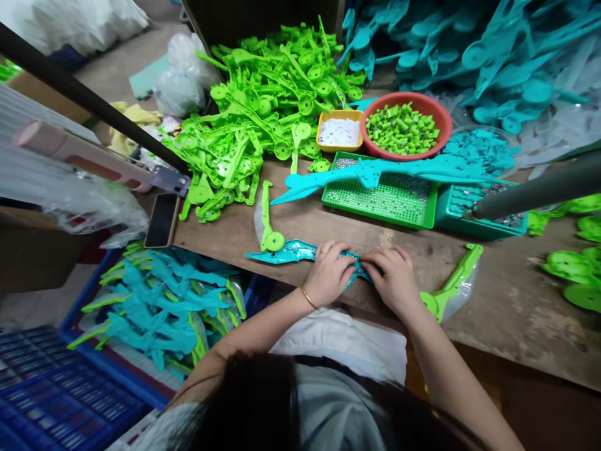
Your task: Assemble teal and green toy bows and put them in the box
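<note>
At the near table edge, under both hands: teal plastic part [291, 251], flat on the wooden table [328, 227], pointed end sticking out past the left hand. Left hand [328, 274] curled down on it. Right hand [395, 277] closed on the other end, the two sets of fingertips nearly meeting; exact grip hidden, likely a pinch. Green arm [268, 216] just left of the left hand. Second green part [457, 275] just right of the right hand. Beyond the hands: green tray [375, 218], red bowl [407, 96].
</note>
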The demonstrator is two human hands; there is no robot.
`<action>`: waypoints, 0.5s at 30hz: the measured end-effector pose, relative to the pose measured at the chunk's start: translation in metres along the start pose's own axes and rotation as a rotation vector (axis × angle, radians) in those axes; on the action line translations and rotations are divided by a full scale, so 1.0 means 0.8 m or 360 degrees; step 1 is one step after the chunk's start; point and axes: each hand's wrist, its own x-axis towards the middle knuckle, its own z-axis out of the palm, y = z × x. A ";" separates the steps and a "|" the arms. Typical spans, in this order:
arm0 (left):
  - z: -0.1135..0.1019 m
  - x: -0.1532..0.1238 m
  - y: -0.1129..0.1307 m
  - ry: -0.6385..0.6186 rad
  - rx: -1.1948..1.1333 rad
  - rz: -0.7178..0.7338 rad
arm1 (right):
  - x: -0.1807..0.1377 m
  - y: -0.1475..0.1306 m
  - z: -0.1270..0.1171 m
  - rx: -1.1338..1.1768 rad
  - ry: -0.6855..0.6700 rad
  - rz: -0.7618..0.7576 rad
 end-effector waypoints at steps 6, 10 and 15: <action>-0.004 0.003 0.002 -0.0093 0.0009 -0.0006 | 0.002 0.002 0.002 0.0170 -0.0047 0.0085; -0.005 0.009 0.003 -0.0137 0.0044 0.0021 | 0.005 0.002 0.003 0.0232 -0.0055 0.0144; 0.001 0.014 0.002 -0.0115 0.0019 0.0007 | 0.005 0.002 0.004 0.0233 -0.0059 0.0201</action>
